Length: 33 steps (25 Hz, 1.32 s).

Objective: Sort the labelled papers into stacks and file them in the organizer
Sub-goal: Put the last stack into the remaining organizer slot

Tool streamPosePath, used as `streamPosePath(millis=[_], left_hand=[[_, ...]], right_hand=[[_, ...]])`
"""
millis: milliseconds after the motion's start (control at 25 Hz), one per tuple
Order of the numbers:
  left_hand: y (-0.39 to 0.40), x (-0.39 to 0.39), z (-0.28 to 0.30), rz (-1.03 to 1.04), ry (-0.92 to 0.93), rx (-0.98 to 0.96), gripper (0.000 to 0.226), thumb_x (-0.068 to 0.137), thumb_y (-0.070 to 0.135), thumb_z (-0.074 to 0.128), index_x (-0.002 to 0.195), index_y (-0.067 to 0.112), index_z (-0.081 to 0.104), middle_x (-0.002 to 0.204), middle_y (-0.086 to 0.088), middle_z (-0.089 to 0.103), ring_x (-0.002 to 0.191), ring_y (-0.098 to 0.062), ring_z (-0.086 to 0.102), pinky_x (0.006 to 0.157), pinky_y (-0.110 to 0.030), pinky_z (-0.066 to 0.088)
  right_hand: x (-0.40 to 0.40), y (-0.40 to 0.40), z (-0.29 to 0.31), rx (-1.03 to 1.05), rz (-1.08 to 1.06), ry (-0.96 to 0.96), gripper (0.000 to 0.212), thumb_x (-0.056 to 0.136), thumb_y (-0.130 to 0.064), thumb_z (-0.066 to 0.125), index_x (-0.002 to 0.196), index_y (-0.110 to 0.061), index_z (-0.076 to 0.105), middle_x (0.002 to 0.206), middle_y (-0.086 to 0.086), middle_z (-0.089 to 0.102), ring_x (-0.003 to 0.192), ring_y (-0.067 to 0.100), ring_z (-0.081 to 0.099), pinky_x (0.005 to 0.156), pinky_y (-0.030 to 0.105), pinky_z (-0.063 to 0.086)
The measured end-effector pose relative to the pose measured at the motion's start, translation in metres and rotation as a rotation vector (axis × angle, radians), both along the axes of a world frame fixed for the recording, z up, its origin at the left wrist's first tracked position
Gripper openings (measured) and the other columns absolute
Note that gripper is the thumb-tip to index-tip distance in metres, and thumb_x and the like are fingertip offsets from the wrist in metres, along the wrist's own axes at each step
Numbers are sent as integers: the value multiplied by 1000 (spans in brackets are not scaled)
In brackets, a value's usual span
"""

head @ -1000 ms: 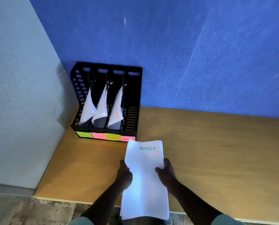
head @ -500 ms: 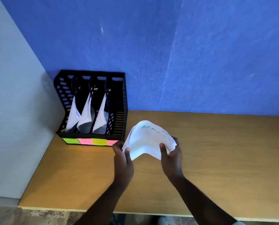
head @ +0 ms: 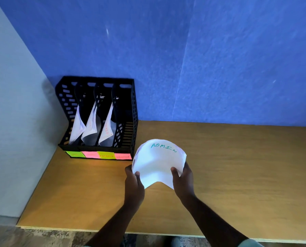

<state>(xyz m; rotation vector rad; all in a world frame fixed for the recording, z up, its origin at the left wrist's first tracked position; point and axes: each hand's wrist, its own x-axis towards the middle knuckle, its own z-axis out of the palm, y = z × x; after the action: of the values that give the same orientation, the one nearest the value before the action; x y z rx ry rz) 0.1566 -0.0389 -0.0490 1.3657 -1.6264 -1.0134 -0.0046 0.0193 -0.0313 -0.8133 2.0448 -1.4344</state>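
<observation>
Head view, left to right: a black perforated plastic four-slot organizer (head: 64,97) stands in the corner of the tan wooden desk (head: 237,166), backed against the blue textured wall (head: 184,50) and beside a pale grey side wall (head: 11,122). Its three left slots each hold a curled bundle of filed white papers (head: 91,125); the rightmost slot shows no paper. Along the organizer's front edge runs a row of green, pink, yellow and pink sticky labels (head: 98,155), their writing too small to read.

Just right of the organizer's front corner and apart from it, a person holds a white stack of sheets marked "ADMIN" in green ink (head: 157,163) above the desk, bowed into an arch. The left hand (head: 133,184) grips the stack's left edge, thumb on top; the right hand (head: 182,180) grips its right edge the same way. Both grips are closed on the paper.

Judging from the three filled slots, this looks like the last filing step. The next move would call for carrying the stack up and left over the organizer's right wall, turning its edge down into the vacant right-hand slot. The bowed sheets may catch on the divider unless kept squeezed narrow.
</observation>
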Motion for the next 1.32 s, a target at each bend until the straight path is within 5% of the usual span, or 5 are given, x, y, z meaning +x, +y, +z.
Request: streamPosePath(millis=[240,440,680,880,1320], left_hand=[[-37,17,14,-89,-323,-90,23,95,-3,42,116,7,45,81,-11,64,79,-32,65,62,-32,44],[-56,30,42,-393,-516,-301,49,80,-13,41,114,21,41,92,-13,65,88,-28,63,67,-28,42],[-44,57,25,122,-460,-344,47,87,18,62,130,11,45,130,-11,50,126,-33,44,117,-36,19],[-33,81,3,153,101,-52,51,86,25,59,129,2,43,124,-8,52,115,-25,53,94,-27,43],[5,64,-34,79,-67,-95,17,102,17,38,117,25,35,69,-6,52,56,-16,56,46,-10,34]], right_hand=[[-26,-13,19,11,-59,-34,51,82,-5,76,123,-21,50,115,-1,66,104,25,67,86,38,56],[-55,-28,51,86,243,630,74,72,-23,81,139,-31,50,137,-17,55,123,3,49,107,29,37],[-58,-17,19,95,305,122,17,84,-17,79,95,-30,74,87,-11,77,79,6,70,70,25,52],[-54,6,-4,16,259,-184,22,85,-18,79,105,-27,75,97,0,79,87,17,75,79,32,58],[-15,29,-37,-99,98,67,54,84,19,56,110,-25,72,106,-10,76,102,8,71,87,21,54]])
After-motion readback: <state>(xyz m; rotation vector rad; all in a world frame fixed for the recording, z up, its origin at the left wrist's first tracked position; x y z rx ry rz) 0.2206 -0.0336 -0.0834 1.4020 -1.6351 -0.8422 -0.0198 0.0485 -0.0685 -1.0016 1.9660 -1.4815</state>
